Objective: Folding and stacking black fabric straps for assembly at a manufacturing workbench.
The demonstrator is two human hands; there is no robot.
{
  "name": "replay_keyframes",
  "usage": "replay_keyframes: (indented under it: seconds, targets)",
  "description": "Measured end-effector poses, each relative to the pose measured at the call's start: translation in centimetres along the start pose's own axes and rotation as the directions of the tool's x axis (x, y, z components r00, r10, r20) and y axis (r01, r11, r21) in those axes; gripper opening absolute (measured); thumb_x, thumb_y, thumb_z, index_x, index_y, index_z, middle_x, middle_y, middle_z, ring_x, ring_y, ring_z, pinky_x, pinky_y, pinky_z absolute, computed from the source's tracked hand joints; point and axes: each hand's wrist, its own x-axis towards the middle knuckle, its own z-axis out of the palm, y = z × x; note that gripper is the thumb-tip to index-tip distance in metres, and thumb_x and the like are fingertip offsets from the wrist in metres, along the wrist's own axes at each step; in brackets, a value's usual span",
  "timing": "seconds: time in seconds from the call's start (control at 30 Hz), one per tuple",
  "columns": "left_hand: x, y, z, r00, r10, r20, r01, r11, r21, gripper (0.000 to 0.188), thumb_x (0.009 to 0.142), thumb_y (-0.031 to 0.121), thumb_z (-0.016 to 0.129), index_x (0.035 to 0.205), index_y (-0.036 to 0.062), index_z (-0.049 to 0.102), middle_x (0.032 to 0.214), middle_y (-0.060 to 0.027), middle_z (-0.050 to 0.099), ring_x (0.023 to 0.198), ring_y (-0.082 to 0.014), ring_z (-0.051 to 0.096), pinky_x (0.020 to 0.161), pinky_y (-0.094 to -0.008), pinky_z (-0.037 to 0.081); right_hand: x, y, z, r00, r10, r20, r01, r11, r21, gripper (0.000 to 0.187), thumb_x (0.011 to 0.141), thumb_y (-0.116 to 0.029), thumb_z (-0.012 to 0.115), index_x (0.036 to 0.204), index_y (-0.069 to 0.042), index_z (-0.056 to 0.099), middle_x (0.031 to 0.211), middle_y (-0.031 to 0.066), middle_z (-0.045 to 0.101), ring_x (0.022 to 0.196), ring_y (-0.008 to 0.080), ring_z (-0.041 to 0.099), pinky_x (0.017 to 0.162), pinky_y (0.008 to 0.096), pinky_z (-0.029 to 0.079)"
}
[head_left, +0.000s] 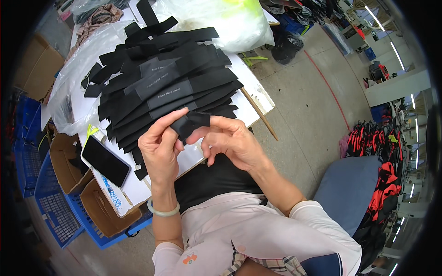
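Observation:
Between my two hands, above the table's near edge, is a small piece of black fabric (189, 123), bent in the middle. My left hand (160, 143) pinches its left side between thumb and fingers. At its right end, the thumb and forefinger of my right hand (234, 140) grip it, the other fingers curled below. Just beyond my hands lies a heap of black fabric strips (133, 108), stacked crosswise, some bearing a grey printed patch (170, 93). Exactly how the small piece is folded is hard to make out.
A smartphone (106, 161) lies on the white table (186, 161) at left. Cardboard boxes (107, 209) and blue crates (57, 214) stand beside it. Plastic bags (216, 23) sit at the back. A wooden stick (260, 114) juts past the right edge. A grey-blue cushioned surface (347, 191) is at right.

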Motion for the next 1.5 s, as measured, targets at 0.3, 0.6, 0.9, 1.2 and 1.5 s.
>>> replay_keyframes:
  seconds: [0.3, 0.6, 0.9, 1.2, 1.5]
  targets:
    - [-0.2, -0.2, -0.5, 0.983, -0.121, 0.141, 0.159, 0.941, -0.300, 0.030, 0.083, -0.007, 0.042, 0.105, -0.0090, 0.062, 0.053, 0.0002, 0.050, 0.039, -0.0001, 0.035, 0.038, -0.0141, 0.026, 0.5, 0.6, 2.1, 0.737, -0.675, -0.029, 0.438, 0.510, -0.741, 0.007, 0.073, 0.003, 0.068, 0.081, 0.003, 0.067, 0.065, 0.0062, 0.061, 0.055, 0.0099, 0.059, 0.048, 0.0218, 0.044]
    - [0.2, 1.1, -1.2, 0.968, -0.108, 0.229, 0.149, 0.974, -0.173, 0.032, 0.081, -0.008, 0.041, 0.101, -0.0067, 0.065, 0.060, -0.0011, 0.056, 0.045, 0.0000, 0.039, 0.040, -0.0143, 0.027, 0.4, -0.8, 1.6, 0.999, 0.025, -0.045, -0.017, 0.984, 0.179, 0.016, 0.085, -0.012, 0.064, 0.084, 0.004, 0.064, 0.075, 0.0096, 0.064, 0.059, 0.0132, 0.061, 0.051, 0.0243, 0.052]
    - [1.2, 1.1, 0.2, 0.976, 0.004, 0.220, 0.060, 0.956, -0.286, 0.042, 0.088, 0.013, 0.043, 0.125, -0.0054, 0.049, 0.099, -0.0115, 0.059, 0.087, -0.0161, 0.057, 0.081, -0.0255, 0.045, 0.1, -0.3, 2.1, 0.996, 0.042, 0.078, -0.034, 0.994, -0.103, 0.021, 0.092, -0.016, 0.054, 0.088, 0.003, 0.063, 0.069, 0.0135, 0.064, 0.045, 0.0119, 0.054, 0.045, 0.0232, 0.048]
    - [0.8, -0.6, 1.5, 0.975, 0.030, 0.219, 0.101, 0.823, -0.560, 0.032, 0.086, 0.007, 0.048, 0.112, -0.0105, 0.052, 0.080, -0.0188, 0.067, 0.105, -0.0387, 0.059, 0.110, -0.0430, 0.025, 0.0, 0.8, 2.7, 0.987, -0.059, 0.151, 0.140, 0.781, -0.609, 0.027, 0.095, -0.021, 0.049, 0.083, 0.001, 0.061, 0.056, 0.0102, 0.062, 0.037, 0.0118, 0.051, 0.037, 0.0212, 0.039]
    - [1.0, 0.2, 0.7, 0.959, 0.059, 0.276, 0.084, 0.873, -0.480, 0.023, 0.093, 0.019, 0.052, 0.085, -0.0011, 0.058, 0.084, -0.0192, 0.068, 0.106, -0.0405, 0.058, 0.110, -0.0489, 0.020, 1.9, 1.0, 2.3, 0.827, 0.367, 0.426, -0.368, 0.926, -0.082, 0.046, 0.100, -0.036, 0.034, 0.095, 0.005, 0.055, 0.056, 0.0165, 0.060, 0.027, 0.0089, 0.037, 0.028, 0.0208, 0.034]
